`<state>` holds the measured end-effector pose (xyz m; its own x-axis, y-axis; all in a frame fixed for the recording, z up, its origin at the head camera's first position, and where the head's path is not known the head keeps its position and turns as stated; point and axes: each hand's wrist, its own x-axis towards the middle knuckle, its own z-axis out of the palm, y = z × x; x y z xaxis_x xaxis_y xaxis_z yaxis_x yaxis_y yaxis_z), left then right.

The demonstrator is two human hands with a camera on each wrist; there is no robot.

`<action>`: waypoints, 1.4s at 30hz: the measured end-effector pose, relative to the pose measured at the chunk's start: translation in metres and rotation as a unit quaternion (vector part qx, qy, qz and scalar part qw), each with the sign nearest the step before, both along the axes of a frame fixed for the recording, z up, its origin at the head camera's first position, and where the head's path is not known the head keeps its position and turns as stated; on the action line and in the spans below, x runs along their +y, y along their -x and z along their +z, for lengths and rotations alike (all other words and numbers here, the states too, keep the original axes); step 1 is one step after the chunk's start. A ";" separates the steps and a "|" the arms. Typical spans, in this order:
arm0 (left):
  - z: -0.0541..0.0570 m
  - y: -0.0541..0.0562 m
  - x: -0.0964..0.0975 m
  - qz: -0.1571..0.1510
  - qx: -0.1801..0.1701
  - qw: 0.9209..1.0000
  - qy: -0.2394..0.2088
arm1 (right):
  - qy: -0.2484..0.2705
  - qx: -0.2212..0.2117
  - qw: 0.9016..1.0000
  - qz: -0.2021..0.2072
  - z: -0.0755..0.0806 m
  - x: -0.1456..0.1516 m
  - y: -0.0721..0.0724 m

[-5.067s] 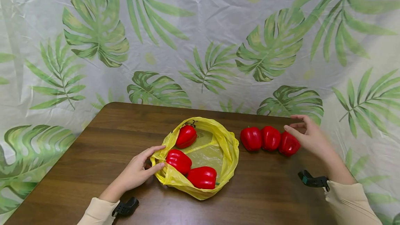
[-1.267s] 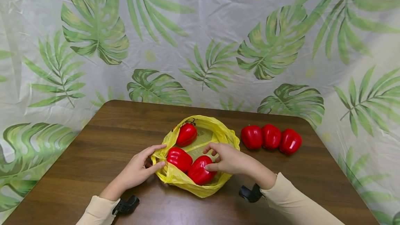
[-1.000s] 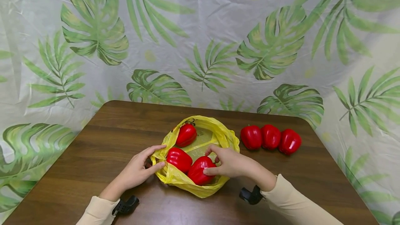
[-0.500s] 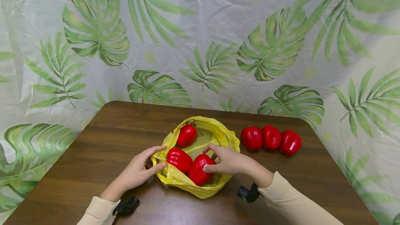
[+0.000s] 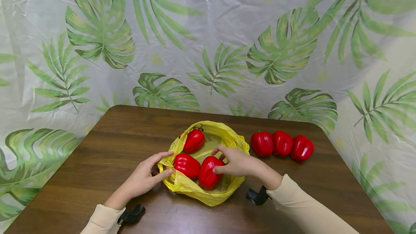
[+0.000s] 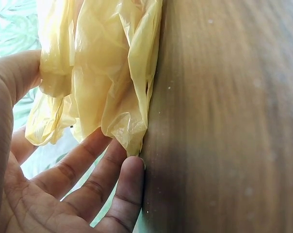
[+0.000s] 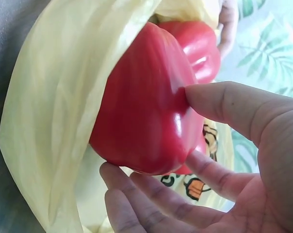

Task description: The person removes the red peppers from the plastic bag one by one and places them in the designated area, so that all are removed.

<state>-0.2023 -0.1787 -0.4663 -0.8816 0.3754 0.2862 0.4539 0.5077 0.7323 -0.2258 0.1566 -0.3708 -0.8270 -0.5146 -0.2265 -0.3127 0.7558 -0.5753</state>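
Note:
A yellow plastic bag with a wide round opening stands on the table, holding three glossy red bell peppers. My right hand reaches inside and grips the near-right bell pepper between thumb and fingers; its tip points upward in the right wrist view. Beside it on the left lies a second bell pepper, and a third bell pepper leans on the far-left wall. At the left rim, my left hand holds the bag, thumb and index finger over the edge, other fingers against the outside.
Three more red bell peppers sit in a row right of the bag: one left, one middle, one right. The brown wooden table ends at a leaf-patterned curtain. Dark wrist cameras hang below both wrists.
My right hand has come from the loose bell peppers into the bag and taken hold of the near bell pepper, which has turned from lying sideways to more upright. My left hand stays put.

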 end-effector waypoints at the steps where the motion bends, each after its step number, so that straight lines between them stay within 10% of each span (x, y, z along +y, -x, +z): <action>1: 0.000 0.000 0.000 0.000 0.000 1.000 0.000 | -0.001 0.001 1.000 0.000 0.000 0.000 0.001; 20: 0.000 0.001 0.000 -0.005 -0.002 1.000 0.000 | 0.018 0.004 1.000 0.007 -0.004 0.001 0.018; 42: 0.000 0.000 0.000 0.001 0.004 1.000 0.001 | 0.080 -0.099 0.992 0.004 -0.011 -0.003 0.019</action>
<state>-0.2021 -0.1786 -0.4660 -0.8795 0.3750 0.2928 0.4596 0.5104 0.7268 -0.2447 0.1533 -0.3813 -0.7700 -0.5634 -0.2996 -0.1871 0.6482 -0.7381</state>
